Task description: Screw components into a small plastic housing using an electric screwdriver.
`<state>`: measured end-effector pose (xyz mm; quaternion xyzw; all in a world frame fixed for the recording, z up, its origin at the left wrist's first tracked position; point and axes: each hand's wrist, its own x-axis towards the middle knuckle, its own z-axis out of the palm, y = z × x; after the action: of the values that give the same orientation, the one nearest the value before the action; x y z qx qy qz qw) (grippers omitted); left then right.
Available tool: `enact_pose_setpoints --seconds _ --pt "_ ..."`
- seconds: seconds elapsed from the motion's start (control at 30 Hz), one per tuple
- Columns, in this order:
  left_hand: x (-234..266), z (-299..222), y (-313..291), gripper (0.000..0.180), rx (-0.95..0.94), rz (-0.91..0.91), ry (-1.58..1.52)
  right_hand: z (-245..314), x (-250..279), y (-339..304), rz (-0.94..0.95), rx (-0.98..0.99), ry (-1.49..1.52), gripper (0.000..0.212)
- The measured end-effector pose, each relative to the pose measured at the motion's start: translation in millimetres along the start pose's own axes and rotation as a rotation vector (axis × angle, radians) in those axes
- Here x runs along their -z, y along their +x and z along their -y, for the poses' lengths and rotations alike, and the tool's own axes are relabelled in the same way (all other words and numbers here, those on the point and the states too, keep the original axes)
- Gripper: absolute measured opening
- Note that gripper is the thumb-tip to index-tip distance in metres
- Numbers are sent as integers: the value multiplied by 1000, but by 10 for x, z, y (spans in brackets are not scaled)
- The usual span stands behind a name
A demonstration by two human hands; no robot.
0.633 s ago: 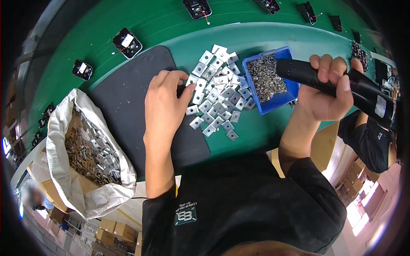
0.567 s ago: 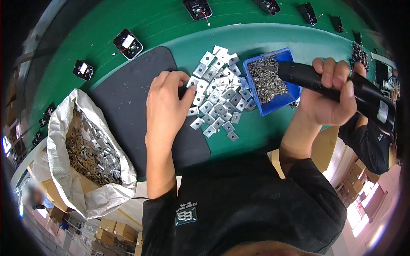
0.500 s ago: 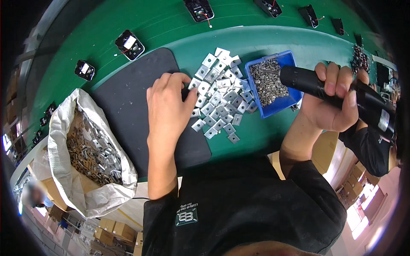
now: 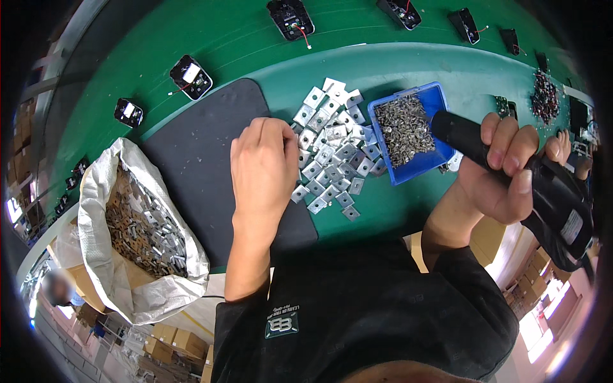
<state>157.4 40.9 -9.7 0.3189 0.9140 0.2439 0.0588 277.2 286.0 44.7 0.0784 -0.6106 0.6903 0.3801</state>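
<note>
My left hand (image 4: pixel 264 169) is closed, fingers curled down at the left edge of a pile of square metal plates with holes (image 4: pixel 332 161). Its fingertips are hidden, so what they hold, if anything, does not show. My right hand (image 4: pixel 501 169) is raised at the right, wrapped round a thick black cylindrical tool that looks like an electric screwdriver (image 4: pixel 463 135). The tool's narrower end points left, over the edge of a blue bin (image 4: pixel 408 176). Inside the bin lie many small silver screws (image 4: pixel 402 131).
A black mat (image 4: pixel 198 150) lies left of the pile. Beside it stands a white woven sack (image 4: pixel 102 249) of small metal parts (image 4: pixel 143 223). Black housings (image 4: pixel 191 77) with wires line the far green surface. At right are another person's hand (image 4: pixel 557 147) and a dark heap of small parts (image 4: pixel 544 99).
My left hand has shifted slightly right, its thumb and fingers now drawn together. My right hand and the black tool have moved a little down, toward me.
</note>
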Motion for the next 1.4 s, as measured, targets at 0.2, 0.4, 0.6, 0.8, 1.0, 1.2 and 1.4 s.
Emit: enact_pose_setpoints --seconds 0.2,0.4,0.6,0.8,1.0,1.2,1.4 --pt "111 107 345 16 114 -147 -209 15 108 -4 -84 -68 143 50" --pt "165 226 1059 15 37 -243 -132 96 -43 -16 -131 -14 -7 50" --pt "-93 408 1385 18 -80 -305 -94 45 30 -37 -156 -32 21 49" --pt "-171 441 1476 17 -58 -323 10 -13 37 -10 -186 -76 35 49" --pt "-143 388 1521 16 39 -234 -5 -48 93 -32 -138 -91 59 50" --pt "-30 528 1599 26 105 -52 -262 -63 57 -13 -145 -103 65 50" --pt "188 298 1022 26 40 -72 -232 6 129 20 -61 -67 103 51"
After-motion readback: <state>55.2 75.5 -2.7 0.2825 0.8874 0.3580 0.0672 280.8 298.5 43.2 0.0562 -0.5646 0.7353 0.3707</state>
